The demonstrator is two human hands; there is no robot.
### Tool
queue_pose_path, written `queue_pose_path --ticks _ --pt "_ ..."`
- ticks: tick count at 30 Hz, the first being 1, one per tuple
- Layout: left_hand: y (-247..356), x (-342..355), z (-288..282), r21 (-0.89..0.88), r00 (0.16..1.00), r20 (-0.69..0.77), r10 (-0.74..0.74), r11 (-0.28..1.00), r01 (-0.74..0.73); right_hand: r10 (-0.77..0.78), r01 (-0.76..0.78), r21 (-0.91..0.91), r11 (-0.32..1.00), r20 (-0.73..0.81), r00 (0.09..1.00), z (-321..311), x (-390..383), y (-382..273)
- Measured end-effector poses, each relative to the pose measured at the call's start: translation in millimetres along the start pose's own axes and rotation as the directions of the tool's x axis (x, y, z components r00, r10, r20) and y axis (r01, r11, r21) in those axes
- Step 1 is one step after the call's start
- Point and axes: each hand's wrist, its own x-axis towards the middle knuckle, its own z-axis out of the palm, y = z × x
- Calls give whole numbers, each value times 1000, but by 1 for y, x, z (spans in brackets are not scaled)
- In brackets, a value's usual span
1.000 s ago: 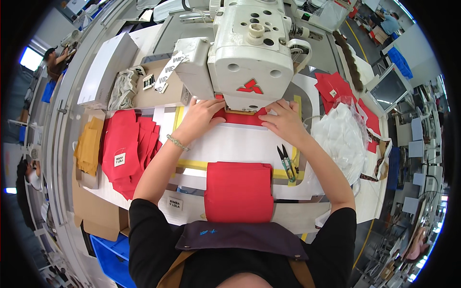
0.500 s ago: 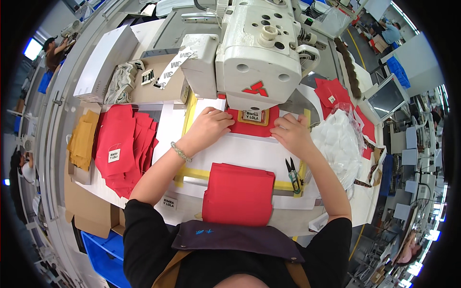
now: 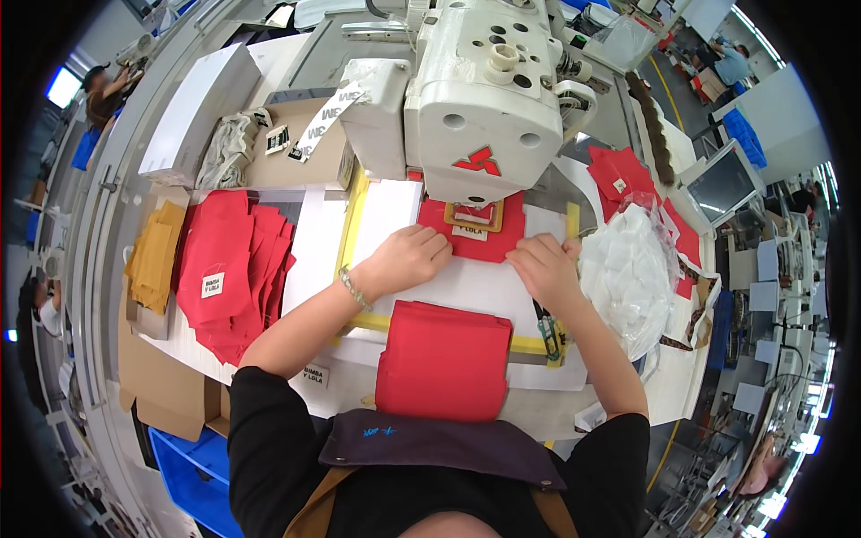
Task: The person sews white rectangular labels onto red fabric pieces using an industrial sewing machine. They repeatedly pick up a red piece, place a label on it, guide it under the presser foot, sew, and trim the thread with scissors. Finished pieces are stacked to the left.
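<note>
My left hand (image 3: 414, 255), fingers curled together, is at the lower left edge of a red fabric piece (image 3: 502, 247) under the white sewing machine head (image 3: 484, 117); whether it pinches the cloth is unclear. My right hand (image 3: 543, 269) has its fingertips closed on the piece's right corner. A light label lies on that piece inside a yellowish frame (image 3: 493, 220) below the head, partly covered. A folded stack of red fabric (image 3: 444, 359) lies between my forearms on the near edge. Green-handled snips (image 3: 550, 332) lie beside my right wrist, partly hidden.
At left are red labelled pieces (image 3: 224, 305), yellow pieces (image 3: 157, 255), a white box (image 3: 197, 112) and a cardboard tray (image 3: 314, 166). At right are white material in plastic (image 3: 628, 278), more red cloth and a small screen (image 3: 722, 184). Other people sit at benches beyond.
The red piece has come out toward me from under the head, uncovering the label, and has shifted slightly since. Both my hands have moved down toward me with it, my left now lower.
</note>
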Motion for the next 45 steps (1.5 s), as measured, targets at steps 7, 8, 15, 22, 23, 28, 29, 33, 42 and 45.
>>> queue_pose_path --ticks 7,8,15,22,23,28,29,33,42,45 --pt "30 -31 -19 -63 984 117 135 990 -128 -36 44 -55 998 130 991 -13 -40 -41" --pt "29 -32 -19 -59 983 125 136 990 -129 -4 13 -68 998 136 991 -13 -44 -44" --pt "30 -37 -21 -50 985 138 100 994 -94 605 -557 -236 796 297 739 -69 -59 -64" --pt "28 -35 -22 -75 988 118 104 993 -95 664 -619 -244 746 215 716 -46 -98 -68" --pt "28 -35 -22 -81 988 118 102 992 -93 662 -611 -258 748 223 716 -46 -100 -67" --pt "28 -37 -23 -98 992 97 83 992 -74 458 -469 -153 870 -105 883 -65 -80 -49" --pt "28 -37 -23 -99 993 87 80 992 -72 392 -417 -141 898 -175 903 -68 -74 -44" --pt "30 -39 -25 -103 996 69 52 994 -45 533 -533 -22 846 -4 846 -72 -34 -37" --pt "31 -37 -29 -54 999 42 -15 998 17 324 -325 -68 943 -16 946 -17 16 -22" --pt "32 -46 -37 -45 999 31 -16 999 17 279 -280 -132 951 -24 960 -9 19 -24"
